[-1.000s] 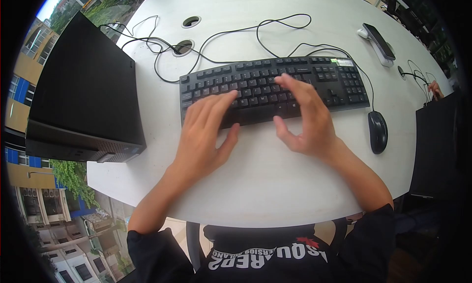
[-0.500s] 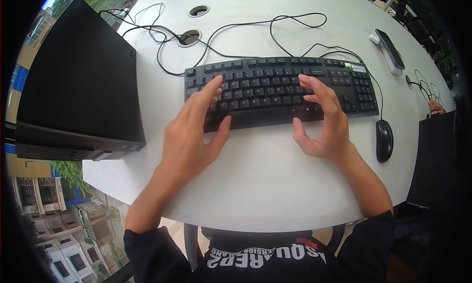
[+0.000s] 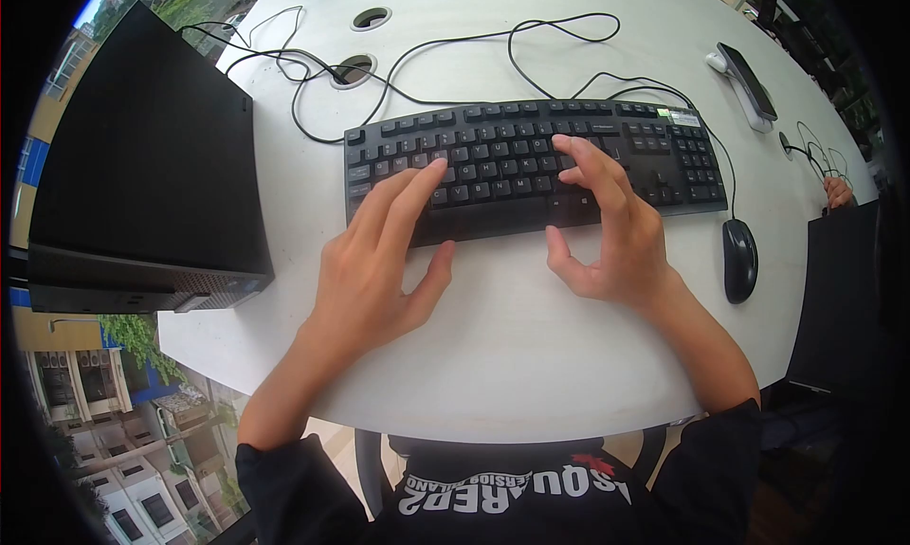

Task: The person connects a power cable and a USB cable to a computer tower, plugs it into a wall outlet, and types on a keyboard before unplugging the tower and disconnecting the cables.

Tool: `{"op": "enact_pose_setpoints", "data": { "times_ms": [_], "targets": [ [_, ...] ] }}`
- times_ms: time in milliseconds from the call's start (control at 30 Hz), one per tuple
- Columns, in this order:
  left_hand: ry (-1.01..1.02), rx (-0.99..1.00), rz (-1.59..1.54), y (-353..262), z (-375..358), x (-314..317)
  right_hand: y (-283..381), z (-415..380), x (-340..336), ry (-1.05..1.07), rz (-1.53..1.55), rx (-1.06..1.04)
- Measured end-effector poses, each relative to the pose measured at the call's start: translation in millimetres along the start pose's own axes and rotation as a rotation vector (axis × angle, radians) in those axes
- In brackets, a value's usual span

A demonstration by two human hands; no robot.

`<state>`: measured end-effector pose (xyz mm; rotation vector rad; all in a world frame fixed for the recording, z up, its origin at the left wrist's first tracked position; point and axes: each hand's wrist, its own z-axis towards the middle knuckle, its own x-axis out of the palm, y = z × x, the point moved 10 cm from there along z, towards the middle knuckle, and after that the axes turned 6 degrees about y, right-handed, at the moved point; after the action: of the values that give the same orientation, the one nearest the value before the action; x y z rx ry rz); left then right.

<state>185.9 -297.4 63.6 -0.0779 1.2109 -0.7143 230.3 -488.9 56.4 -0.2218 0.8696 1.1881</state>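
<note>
A black computer keyboard [image 3: 493, 171] lies on the white table in front of me, slightly turned. Over its left part is my left hand [image 3: 379, 251], fingers stretched across the letter keys and thumb apart below the front edge. My right hand [image 3: 621, 232] is over the right part of the letters, its index finger reaching up to the upper rows and its thumb spread away near the front edge. Both hands are open and hold nothing. To the right of the keyboard sits a black wired mouse [image 3: 740, 261].
A black computer tower [image 3: 142, 166] stands at the left. Loose black cables [image 3: 455, 41] run behind the keyboard, past two cable holes. A phone [image 3: 746, 79] rests on a white stand [image 3: 754, 114] at the back right. Another person's hand [image 3: 838, 192] shows at the right edge.
My left index finger has shifted right and slightly down across the keys. My right hand has moved a little left. The keyboard appears slightly further up and left in view.
</note>
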Motion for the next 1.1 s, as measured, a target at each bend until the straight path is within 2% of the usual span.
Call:
{"op": "enact_pose_setpoints", "data": {
  "times_ms": [133,333,433,633,1100],
  "targets": [
    [0.013,0.034,0.025,-3.4,0.8,0.5,1.1,-2.0,3.5,0.053,-0.033,0.006],
    [0.074,-0.032,0.096,-1.3,1.0,5.7,2.0,-2.1,7.0,0.115,-0.06,0.076],
    [0.049,-0.001,0.12,-1.6,0.0,6.3,5.5,1.6,6.0,0.073,-0.096,0.058],
    [0.069,0.081,0.271,-18.9,5.3,16.4,23.2,6.6,18.6,0.198,-0.255,-0.013],
    [-0.026,0.052,0.281,-18.3,0.3,27.6,23.3,2.7,22.1,0.156,-0.253,0.027]
  ]
}}
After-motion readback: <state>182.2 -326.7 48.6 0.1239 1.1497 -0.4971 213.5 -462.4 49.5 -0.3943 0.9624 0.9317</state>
